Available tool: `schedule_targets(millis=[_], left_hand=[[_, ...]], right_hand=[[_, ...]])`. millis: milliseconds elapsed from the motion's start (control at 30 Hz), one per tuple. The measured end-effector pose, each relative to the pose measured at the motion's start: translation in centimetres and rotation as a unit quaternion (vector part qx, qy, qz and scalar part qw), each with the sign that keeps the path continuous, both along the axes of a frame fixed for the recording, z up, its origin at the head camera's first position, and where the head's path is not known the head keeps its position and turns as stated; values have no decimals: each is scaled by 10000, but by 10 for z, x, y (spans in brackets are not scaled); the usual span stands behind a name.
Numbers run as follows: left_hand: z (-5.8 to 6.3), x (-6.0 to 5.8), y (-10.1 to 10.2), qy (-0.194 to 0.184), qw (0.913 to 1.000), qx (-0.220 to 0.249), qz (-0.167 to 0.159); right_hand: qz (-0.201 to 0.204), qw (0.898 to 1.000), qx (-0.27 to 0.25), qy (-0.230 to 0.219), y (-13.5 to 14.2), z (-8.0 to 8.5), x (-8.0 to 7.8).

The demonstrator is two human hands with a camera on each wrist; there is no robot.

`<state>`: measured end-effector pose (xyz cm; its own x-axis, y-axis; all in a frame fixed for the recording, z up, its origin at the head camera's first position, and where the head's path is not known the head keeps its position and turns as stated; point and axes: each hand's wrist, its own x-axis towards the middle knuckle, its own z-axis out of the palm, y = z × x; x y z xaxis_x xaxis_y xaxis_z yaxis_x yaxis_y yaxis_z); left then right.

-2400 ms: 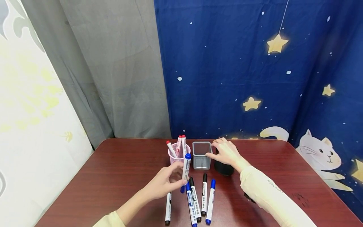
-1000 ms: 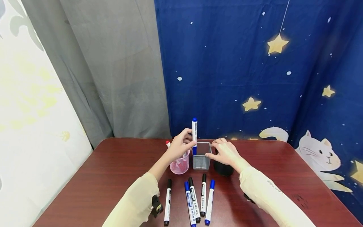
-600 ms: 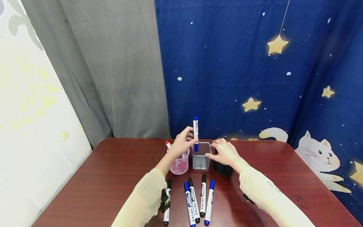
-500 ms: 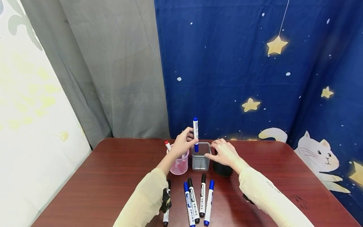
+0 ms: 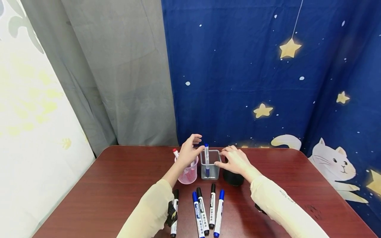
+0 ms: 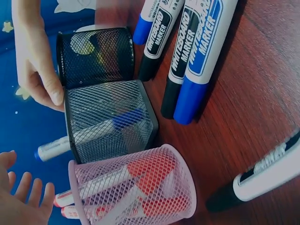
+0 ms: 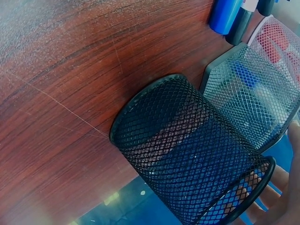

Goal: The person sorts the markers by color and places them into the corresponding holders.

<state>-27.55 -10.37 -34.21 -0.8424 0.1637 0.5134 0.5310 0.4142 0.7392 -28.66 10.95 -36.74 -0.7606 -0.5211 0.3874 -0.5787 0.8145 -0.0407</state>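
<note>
My left hand [image 5: 187, 152] hovers above the pink mesh pen cup [image 5: 188, 178], its fingers spread and holding nothing. Just right of its fingertips a blue-capped whiteboard marker [image 5: 206, 154] stands inside the square grey mesh pen holder [image 5: 215, 172], leaning slightly. My right hand [image 5: 236, 161] reaches over the black mesh pen cup [image 5: 233, 178], with thumb and fingertips holding the grey holder at its right rim. In the left wrist view its thumb [image 6: 52, 86] lies right at that rim. Several red-capped markers [image 6: 140, 206] stand in the pink cup, partly hidden by my left hand in the head view.
In front of the cups lie blue-capped markers [image 5: 219, 215] and black-capped markers [image 5: 212, 208] on the dark red wooden table [image 5: 128, 185]. One black-capped marker [image 5: 175, 205] is partly covered by my left sleeve. A blue curtain [image 5: 223, 82] hangs behind the table.
My left hand carried the blue-capped marker up from the front of the table to the grey holder and has let it go; the marker dropped inside. My right hand stays put.
</note>
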Motion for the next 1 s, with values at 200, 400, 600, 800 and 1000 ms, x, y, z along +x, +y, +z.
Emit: schedule_targets(millis=[200, 400, 600, 800, 1000], left_hand=[[2, 11, -12, 351, 9994, -35, -55], [-4, 36, -25, 282, 9988, -167, -375], [-26, 67, -40, 530, 9902, -966, -856], [-51, 94, -50, 1147, 9445, -2794, -1290], [-62, 111, -49, 1951, 8864, -3904, -1544]], right_hand=[[-35, 10000, 23, -55, 0, 0, -1], [-38, 10000, 34, -38, 1, 1, 0], [13, 10000, 13, -49, 1, 1, 1], [10, 10000, 45, -39, 1, 0, 0], [31, 10000, 23, 18, 0, -1, 0]])
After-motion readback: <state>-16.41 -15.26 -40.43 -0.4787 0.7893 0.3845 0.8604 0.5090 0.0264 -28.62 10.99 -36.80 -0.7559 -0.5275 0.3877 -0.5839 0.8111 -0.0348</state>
